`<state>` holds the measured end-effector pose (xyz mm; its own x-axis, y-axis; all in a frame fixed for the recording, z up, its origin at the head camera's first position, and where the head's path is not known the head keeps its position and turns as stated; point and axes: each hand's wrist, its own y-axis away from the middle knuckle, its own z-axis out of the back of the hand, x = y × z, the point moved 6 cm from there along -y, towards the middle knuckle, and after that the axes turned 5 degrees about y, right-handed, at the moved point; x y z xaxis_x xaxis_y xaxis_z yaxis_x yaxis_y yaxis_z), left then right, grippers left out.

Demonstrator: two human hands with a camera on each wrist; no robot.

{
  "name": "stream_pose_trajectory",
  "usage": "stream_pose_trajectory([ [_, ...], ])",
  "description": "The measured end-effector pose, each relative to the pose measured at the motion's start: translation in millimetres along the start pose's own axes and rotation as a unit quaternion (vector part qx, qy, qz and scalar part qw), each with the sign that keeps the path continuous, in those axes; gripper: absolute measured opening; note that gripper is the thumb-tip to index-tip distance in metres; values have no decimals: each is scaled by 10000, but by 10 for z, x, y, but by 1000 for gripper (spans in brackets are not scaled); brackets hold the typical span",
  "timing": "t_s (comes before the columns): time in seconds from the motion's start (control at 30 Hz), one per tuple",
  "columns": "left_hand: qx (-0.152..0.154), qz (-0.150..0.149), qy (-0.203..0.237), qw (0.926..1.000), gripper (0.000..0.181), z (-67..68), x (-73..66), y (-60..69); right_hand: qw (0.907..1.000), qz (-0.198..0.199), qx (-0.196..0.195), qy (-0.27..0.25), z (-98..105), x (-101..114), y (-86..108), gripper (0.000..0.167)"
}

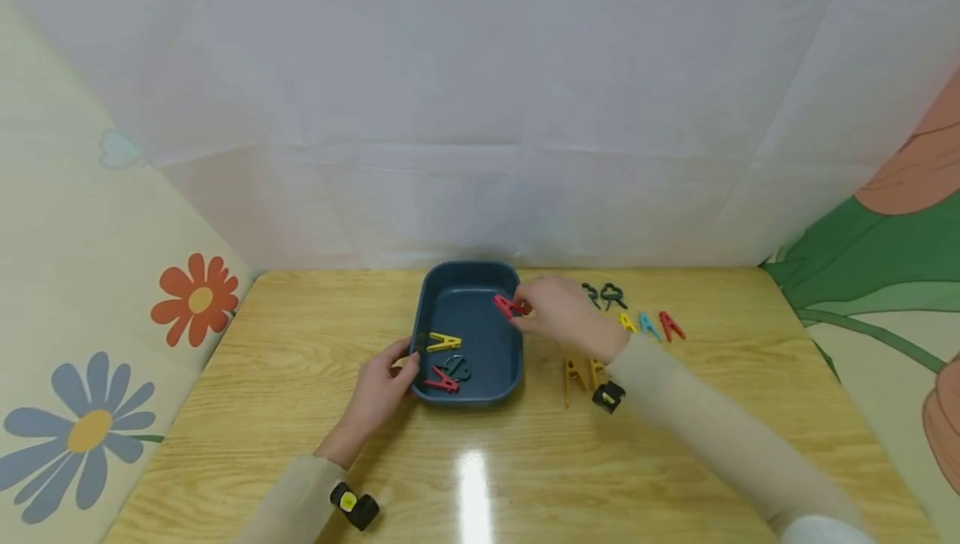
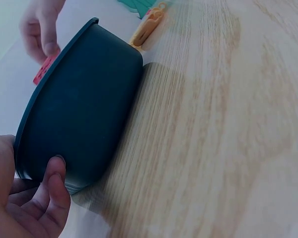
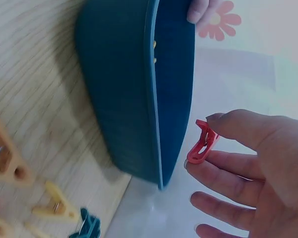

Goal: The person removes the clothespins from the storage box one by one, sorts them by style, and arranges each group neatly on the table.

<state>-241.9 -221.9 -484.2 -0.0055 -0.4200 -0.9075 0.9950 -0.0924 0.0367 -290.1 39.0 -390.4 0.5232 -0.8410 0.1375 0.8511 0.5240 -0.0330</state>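
Note:
A dark blue rectangular tray (image 1: 487, 390) stands on the wooden table. Inside it lie a yellow clothespin (image 1: 444, 342), a red clothespin (image 1: 442, 381) and a dark green clip (image 1: 457, 366). My left hand (image 1: 381, 386) grips the tray's left wall, thumb over the rim and fingers against the outside, as the left wrist view (image 2: 35, 203) also shows. Over the tray's right rim, my right hand (image 1: 558, 308) pinches another red clothespin (image 3: 203, 142) between thumb and fingertips. In the right wrist view this clothespin hangs just above the tray's opening.
Right of the tray lie orange clothespins (image 1: 573, 377), dark green clips (image 1: 612, 295), a small yellow clothespin (image 1: 627, 323), a light blue clothespin (image 1: 648, 325) and a red clothespin (image 1: 671, 325). A white sheet (image 1: 397, 152) hangs behind the table (image 1: 315, 319).

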Motion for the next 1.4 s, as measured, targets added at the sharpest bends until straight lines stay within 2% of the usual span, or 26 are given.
stream_pose_trajectory([
  [0.17, 0, 24, -28, 10000, 41, 3, 9, -3, 9997, 91, -223, 19, 84, -178, 134, 22],
  [0.3, 2, 15, -43, 10000, 41, -3, 15, -3, 9997, -1, -225, -128, 108, -333, 251, 22],
  [0.57, 35, 124, -34, 9999, 42, -4, 23, -11, 9964, -508, -62, -670, 77, -698, 457, 21],
  [0.8, 50, 110, -37, 9999, 42, -8, 22, -19, 9948, -769, -221, -633, 20, -1033, 638, 22],
  [1.03, 6, 96, -167, 9998, 42, -6, 25, -20, 9914, -1137, -136, -635, -23, -1304, 875, 27],
  [1.27, 9, 130, -86, 9999, 42, -10, 22, -13, 9825, -1611, 84, -933, -109, -1617, 1091, 34],
  [1.4, 17, 158, -127, 9998, 43, -6, 17, -7, 9793, -1829, 38, -871, -147, -1789, 1199, 33],
])
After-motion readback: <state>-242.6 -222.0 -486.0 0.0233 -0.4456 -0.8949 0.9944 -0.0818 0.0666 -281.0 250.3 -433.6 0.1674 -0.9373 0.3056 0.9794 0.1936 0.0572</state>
